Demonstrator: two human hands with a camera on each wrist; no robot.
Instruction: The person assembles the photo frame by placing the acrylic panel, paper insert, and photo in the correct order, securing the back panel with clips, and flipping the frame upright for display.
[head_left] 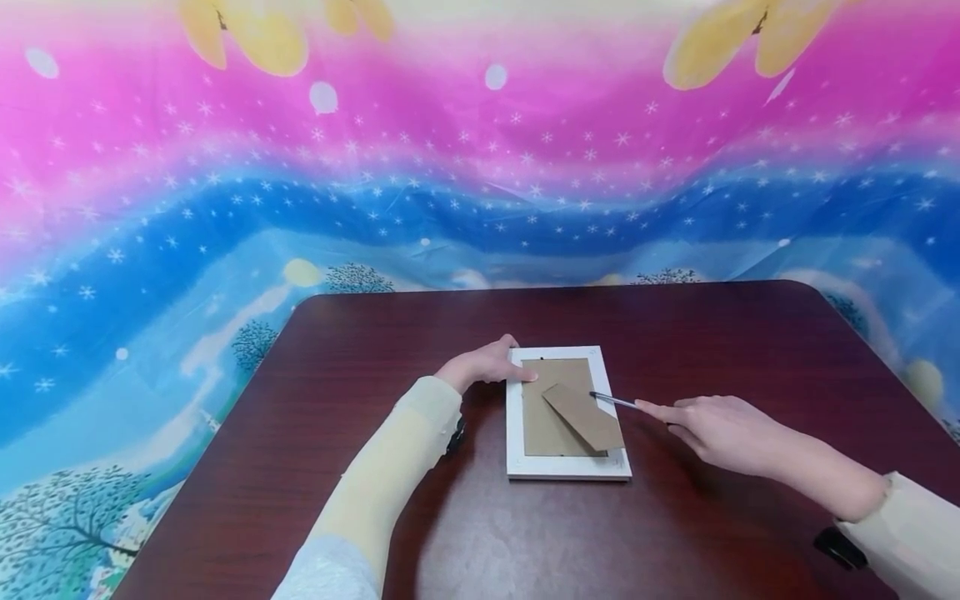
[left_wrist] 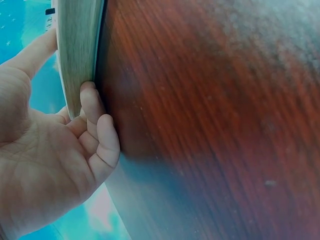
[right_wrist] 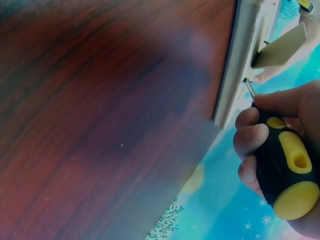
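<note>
A white picture frame [head_left: 515, 433] lies face down on the table, its brown backing board [head_left: 538, 429] and angled easel stand [head_left: 587, 415] uppermost. My left hand [head_left: 487, 364] grips the frame's left edge, thumb on the back and fingers curled by the wooden side [left_wrist: 77, 55]. In the right hand [head_left: 723, 433] is a screwdriver [right_wrist: 285, 155] with a black and yellow handle. Its thin metal shaft [head_left: 617, 402] reaches over the right rim, the tip by a small dark tab at the backing's edge. Whether the tip touches the tab I cannot tell.
The dark reddish wooden table [head_left: 360, 333] has rounded far corners. Behind it hangs a pink and blue patterned cloth [head_left: 480, 192]. Dark wrist devices [head_left: 840, 547] show at both sleeves.
</note>
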